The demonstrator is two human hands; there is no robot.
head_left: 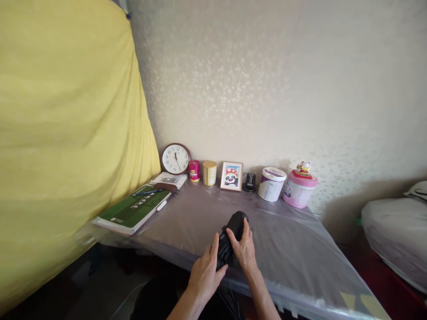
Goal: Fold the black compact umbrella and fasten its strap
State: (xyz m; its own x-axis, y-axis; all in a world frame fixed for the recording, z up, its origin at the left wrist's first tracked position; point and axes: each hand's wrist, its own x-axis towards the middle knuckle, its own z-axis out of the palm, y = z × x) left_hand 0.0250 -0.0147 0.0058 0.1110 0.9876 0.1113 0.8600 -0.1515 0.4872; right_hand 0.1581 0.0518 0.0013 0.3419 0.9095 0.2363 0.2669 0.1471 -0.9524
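A black folded umbrella [236,224], with bunched fabric along its side, is held in both hands just above the table's front edge. My left hand [206,272] grips its lower left side, with the thumb and fingers closed around it. My right hand [245,248] holds the upper right part, the thumb lying across the top and the fingers along the far side. The umbrella is tilted, its rounded end pointing away from me. My hands cover part of its lower end.
Along the wall stand a clock [175,158], a pink can [194,171], a yellow-lidded can [209,173], a framed panda picture [231,176], a small black device [249,182], a white tub [272,184] and a pink tub [299,190]. A green book [133,208] lies left on the plastic-covered table [293,249].
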